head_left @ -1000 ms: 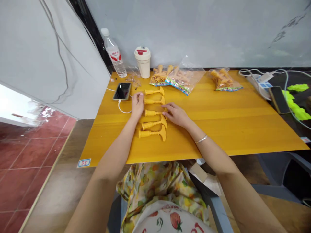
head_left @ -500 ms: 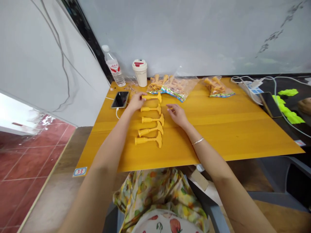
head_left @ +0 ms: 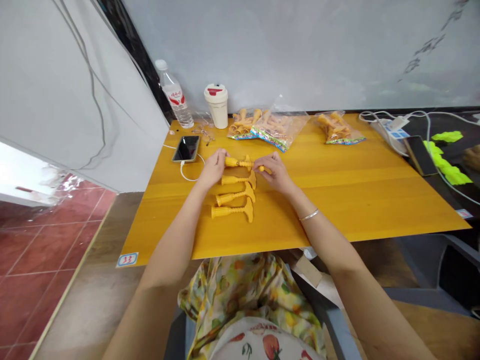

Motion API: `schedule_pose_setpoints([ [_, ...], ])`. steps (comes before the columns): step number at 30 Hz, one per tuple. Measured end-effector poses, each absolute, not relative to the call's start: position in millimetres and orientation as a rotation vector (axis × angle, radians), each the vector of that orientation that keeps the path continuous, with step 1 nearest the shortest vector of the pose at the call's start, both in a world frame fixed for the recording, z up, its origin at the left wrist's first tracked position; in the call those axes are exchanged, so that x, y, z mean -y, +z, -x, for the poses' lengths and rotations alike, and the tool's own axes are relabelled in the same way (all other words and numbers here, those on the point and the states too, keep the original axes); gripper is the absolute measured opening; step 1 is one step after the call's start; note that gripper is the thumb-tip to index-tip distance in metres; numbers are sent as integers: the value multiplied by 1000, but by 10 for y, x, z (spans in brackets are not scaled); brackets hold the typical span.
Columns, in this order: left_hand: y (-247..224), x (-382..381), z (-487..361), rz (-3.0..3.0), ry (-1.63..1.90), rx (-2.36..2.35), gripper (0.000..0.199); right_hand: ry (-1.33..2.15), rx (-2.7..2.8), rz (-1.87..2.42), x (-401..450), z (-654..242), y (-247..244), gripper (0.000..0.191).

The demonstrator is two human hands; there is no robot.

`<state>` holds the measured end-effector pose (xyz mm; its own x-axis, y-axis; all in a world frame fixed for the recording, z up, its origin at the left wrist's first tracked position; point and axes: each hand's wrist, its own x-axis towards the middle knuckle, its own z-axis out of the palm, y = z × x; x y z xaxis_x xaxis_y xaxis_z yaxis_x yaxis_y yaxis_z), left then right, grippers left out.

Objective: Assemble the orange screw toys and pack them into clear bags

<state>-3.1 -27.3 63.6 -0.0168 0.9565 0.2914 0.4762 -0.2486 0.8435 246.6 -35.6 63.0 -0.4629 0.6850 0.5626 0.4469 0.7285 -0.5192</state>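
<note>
A yellow T-shaped piece (head_left: 231, 162) is held sideways between my two hands. My left hand (head_left: 213, 171) pinches its wide ribbed end. Closed around its crossbar end is my right hand (head_left: 275, 171), with a yellow tip showing between the fingers. Just behind the held piece, the crossbar of another yellow piece (head_left: 248, 158) is partly visible; the rest is hidden. Nearer my body, similar yellow pieces lie in a column: an upper one (head_left: 236, 180), a middle one (head_left: 235, 195) and a lower one (head_left: 232, 211), crossbars to the right.
Behind my hands are a phone (head_left: 186, 149) on a cable, a water bottle (head_left: 175, 100), a lidded cup (head_left: 217, 106) and clear bags (head_left: 279, 131) of yellow pieces. Another bag (head_left: 335, 128) lies further right. A power strip (head_left: 393, 131) and second phone (head_left: 420, 155) are at the right.
My right hand has closed on the crossbar end of a yellow piece. That piece is now between both hands, over the far end of the column. The view has shifted slightly.
</note>
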Motion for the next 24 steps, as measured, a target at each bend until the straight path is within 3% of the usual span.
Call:
schedule_pose_setpoints([
  [4,531,105,338,-1551,1477,-1758,38,-3,2144,928,266,-2637,656,31],
  [7,438,41,497,-1641,1490,-1851,17,-64,2175,1118,155,-2792,633,25],
  [9,373,16,526,-1747,1430,-1867,14,-68,2240,1254,109,-2858,608,25],
  [16,208,-36,412,-2089,1240,-1844,23,-82,2319,1679,152,-2946,610,31],
  [24,199,-7,397,-2178,1177,-1808,41,-60,2282,1828,162,-3010,673,27],
])
